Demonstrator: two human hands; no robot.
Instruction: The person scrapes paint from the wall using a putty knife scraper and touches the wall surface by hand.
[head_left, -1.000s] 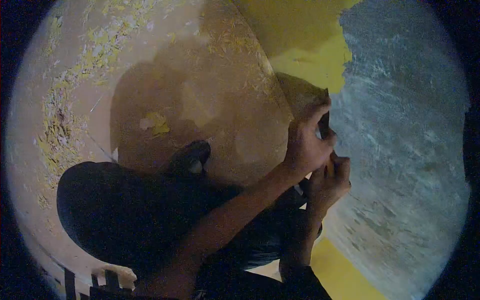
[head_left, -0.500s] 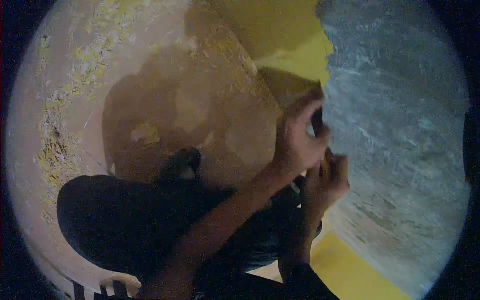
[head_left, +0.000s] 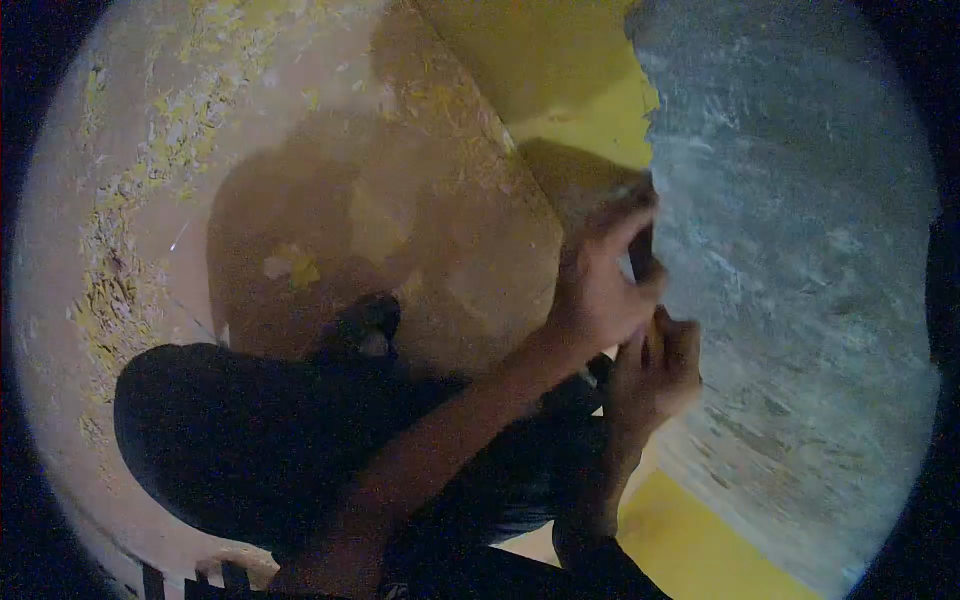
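Head view: left hand (head_left: 598,295) and right hand (head_left: 660,370) clench fingers (head_left: 628,218) around a dark, narrow, flat-looking tool (head_left: 644,250).

Worn: near-black trousers (head_left: 250,440), wide and rounded at the knee. Dark footwear (head_left: 368,328) just above the trousers' upper edge, detail lost in shadow. Plain dark sleeve (head_left: 605,572) right of the trousers' lower part. Small pale mark (head_left: 397,591) on dark cloth below the trousers, illegible. Left hand (head_left: 610,285) and right hand (head_left: 662,370), right of the trousers: bare.
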